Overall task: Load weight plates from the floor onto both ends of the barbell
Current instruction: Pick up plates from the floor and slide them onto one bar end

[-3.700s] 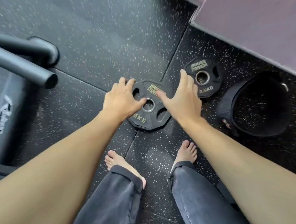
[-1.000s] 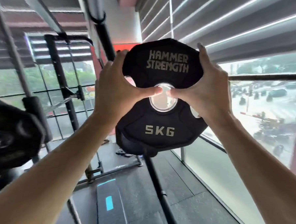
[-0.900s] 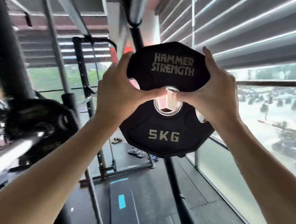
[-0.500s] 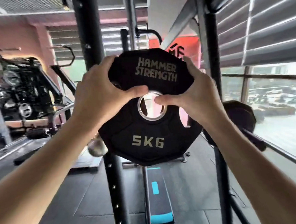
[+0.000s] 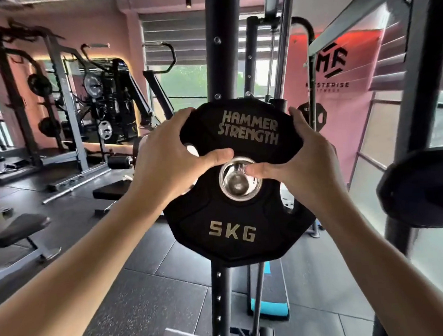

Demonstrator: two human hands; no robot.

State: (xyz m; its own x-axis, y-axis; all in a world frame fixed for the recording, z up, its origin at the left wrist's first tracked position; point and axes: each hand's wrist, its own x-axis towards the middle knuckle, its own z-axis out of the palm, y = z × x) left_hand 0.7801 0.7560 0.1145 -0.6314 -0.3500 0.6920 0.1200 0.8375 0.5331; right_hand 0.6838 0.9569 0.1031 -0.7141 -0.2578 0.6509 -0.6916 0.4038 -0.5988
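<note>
A black octagonal weight plate (image 5: 230, 218) marked "HAMMER STRENGTH" and "5KG" stands upright at chest height, its face toward me. My left hand (image 5: 169, 165) grips its upper left edge, with the thumb reaching toward the centre hole. On the upper right edge sits my right hand (image 5: 305, 163), thumb at the rim of the hole. Inside the steel-ringed hole a shiny round steel end (image 5: 238, 183) shows, apparently the barbell sleeve's tip. The rest of the barbell is hidden behind the plate.
A black rack upright (image 5: 218, 52) stands directly behind the plate. A blurred black plate (image 5: 421, 188) hangs at the right by another post. A padded bench (image 5: 21, 229) is at the left, a blue-edged step (image 5: 270, 306) lies below, and more racks stand behind.
Both hands lifted the 5 kg plate off the floor to chest height. The view swung left, and a steel end now fills the hole where background showed before.
</note>
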